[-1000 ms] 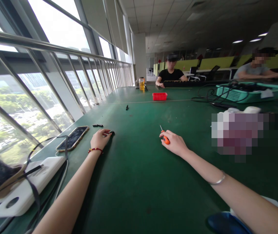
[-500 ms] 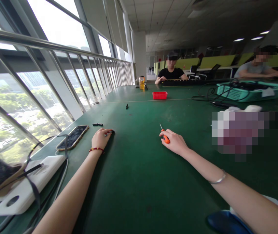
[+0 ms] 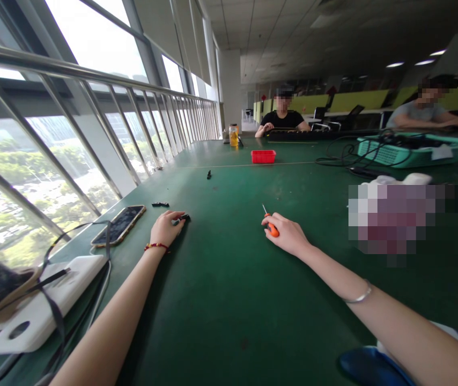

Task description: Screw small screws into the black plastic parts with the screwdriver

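Observation:
At the left of the green table [image 3: 221, 279], my left hand [image 3: 167, 228] has its fingers closed on a small black part [image 3: 184, 217], mostly covered by the fingertips. Its exact kind is too small to make out. My right hand [image 3: 287, 233] grips a screwdriver by its orange and black handle [image 3: 272, 229]; the thin metal shaft points up and away, its tip clear of the black part. Beyond my left hand lies a similar black piece [image 3: 160, 204]. Another small black piece [image 3: 208, 175] sits farther off.
A phone [image 3: 119, 226], a white power strip [image 3: 47, 305] and cables are at the left beside the railing. Farther back stand a red tray [image 3: 263, 156] and a jar [image 3: 234, 136]. A teal basket [image 3: 393, 153] is at the right. Two people sit beyond.
The black part in my left hand has turned slightly and shows a little more past the fingertips. My right hand keeps the screwdriver in nearly the same place.

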`<action>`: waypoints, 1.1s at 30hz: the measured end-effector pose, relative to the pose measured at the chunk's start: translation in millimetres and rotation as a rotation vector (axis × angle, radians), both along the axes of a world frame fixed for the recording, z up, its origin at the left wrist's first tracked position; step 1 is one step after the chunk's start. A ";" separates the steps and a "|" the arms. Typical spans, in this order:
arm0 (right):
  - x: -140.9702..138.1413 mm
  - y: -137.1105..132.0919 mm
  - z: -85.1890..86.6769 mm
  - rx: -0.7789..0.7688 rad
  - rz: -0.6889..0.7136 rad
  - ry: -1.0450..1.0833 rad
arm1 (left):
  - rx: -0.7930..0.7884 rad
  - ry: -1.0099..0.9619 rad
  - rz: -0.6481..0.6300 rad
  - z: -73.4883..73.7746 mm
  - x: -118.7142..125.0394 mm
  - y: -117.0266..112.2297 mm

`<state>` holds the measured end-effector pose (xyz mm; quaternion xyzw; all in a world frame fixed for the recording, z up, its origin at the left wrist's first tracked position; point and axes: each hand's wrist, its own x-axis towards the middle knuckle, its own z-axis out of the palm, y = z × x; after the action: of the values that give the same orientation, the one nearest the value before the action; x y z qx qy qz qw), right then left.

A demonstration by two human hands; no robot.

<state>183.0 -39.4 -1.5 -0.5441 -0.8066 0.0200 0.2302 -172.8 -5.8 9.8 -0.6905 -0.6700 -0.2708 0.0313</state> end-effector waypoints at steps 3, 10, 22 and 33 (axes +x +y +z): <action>0.0 0.2 0.0 -0.008 0.002 0.001 | 0.001 -0.014 0.006 1.1 1.6 0.1; -0.5 -0.2 0.6 -0.012 -0.009 -0.007 | 0.001 -0.046 0.023 1.1 0.4 0.2; -0.1 0.4 0.5 -0.023 -0.005 -0.013 | 0.034 0.034 0.095 4.5 5.4 -2.9; 0.1 -0.2 1.6 -0.028 0.005 -0.005 | 0.020 0.019 0.082 3.3 5.8 -2.6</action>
<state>183.0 -39.6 0.2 -0.5453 -0.8081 0.0306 0.2205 -167.0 -8.4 13.1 -0.6648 -0.6945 -0.2695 0.0554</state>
